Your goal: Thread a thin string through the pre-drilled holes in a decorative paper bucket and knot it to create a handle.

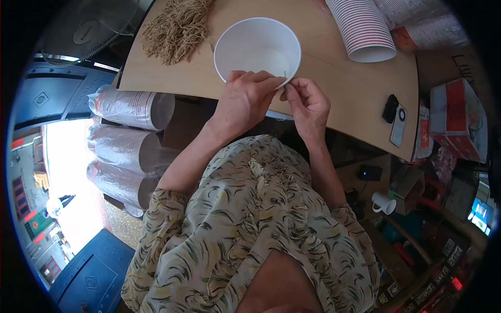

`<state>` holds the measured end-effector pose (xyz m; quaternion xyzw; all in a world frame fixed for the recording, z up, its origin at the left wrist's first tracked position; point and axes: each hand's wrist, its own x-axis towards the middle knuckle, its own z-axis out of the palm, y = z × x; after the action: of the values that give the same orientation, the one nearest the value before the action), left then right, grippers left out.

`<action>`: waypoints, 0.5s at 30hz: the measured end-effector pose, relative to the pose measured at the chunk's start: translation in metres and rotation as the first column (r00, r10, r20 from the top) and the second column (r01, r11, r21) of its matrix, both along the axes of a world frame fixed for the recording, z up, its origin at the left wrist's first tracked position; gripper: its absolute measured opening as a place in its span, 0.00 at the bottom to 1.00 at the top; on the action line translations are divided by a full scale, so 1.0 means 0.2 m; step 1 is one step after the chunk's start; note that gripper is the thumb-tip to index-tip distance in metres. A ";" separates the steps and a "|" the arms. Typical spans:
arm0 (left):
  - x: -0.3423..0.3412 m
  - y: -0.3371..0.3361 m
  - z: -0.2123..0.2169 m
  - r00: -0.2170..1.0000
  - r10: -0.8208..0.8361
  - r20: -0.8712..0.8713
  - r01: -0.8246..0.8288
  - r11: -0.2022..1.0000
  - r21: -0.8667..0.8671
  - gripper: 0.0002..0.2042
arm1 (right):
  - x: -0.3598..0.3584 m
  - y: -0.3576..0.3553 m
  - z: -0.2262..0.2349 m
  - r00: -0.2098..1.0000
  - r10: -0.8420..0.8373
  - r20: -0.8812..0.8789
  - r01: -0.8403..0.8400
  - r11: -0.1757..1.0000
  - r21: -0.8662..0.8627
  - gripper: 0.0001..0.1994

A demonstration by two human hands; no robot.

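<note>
- A white paper bowl (pixel 258 48) is held at the near edge of a wooden table (pixel 334 88), its open mouth tipped toward the person.
- The near rim of the bowl is gripped by the left hand (pixel 244 101), fingers curled over the edge and closed on it.
- The right hand (pixel 308 104) is kept just beside the left, thumb and forefinger pressed together in a pinch at the rim.
- Something thin appears to be pinched there, and a fine strand (pixel 285 74) is seen standing up at the rim; what exactly is held cannot be told.
- A heap of tan strings (pixel 176 28) is laid on the table, to the left of the bowl and a little apart from it.
- A stack of striped paper cups (pixel 365 28) is lying on its side at the right of the bowl.
- More sleeves of stacked cups (pixel 130 107), wrapped in clear plastic, are seen below the table edge on the left.
- For the step in hand, the bowl is best kept steady by the left hand while the fine work is done by the right.
- The pinch is best kept close to the rim, so that the thin piece is guided rather than bent.
- A light grip is advised, since the paper wall is judged to dent easily.
</note>
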<state>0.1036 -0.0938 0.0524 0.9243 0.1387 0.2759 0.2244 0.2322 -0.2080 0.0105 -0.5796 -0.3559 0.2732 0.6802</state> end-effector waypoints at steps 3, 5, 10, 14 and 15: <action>0.03 -0.03 -0.02 0.999 0.037 -0.037 -0.036 0.999 0.010 0.13 | 0.04 -0.04 -0.01 1.000 -0.011 0.000 0.011 0.998 -0.054 0.06; 0.05 -0.04 -0.03 0.997 0.047 -0.058 -0.046 0.999 0.014 0.15 | 0.06 -0.05 -0.01 1.000 -0.013 -0.004 0.012 0.998 -0.067 0.07; 0.10 -0.05 -0.08 0.997 0.070 -0.043 -0.068 0.997 0.045 0.15 | 0.08 -0.09 0.02 0.978 -0.180 0.103 0.189 0.978 -0.092 0.11; 0.13 -0.05 -0.09 0.997 0.080 -0.023 -0.078 0.995 0.063 0.16 | 0.14 -0.09 0.08 0.943 -0.152 0.295 0.197 0.971 -0.131 0.12; 0.14 -0.05 -0.10 0.996 0.078 -0.041 -0.074 0.993 0.096 0.16 | 0.15 -0.07 0.10 0.918 -0.122 0.378 0.192 0.969 -0.153 0.12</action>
<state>0.1309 -0.1034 0.0324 0.9339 0.1654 0.2698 0.1665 0.2615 -0.2227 0.0299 -0.7084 -0.4010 0.1371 0.5644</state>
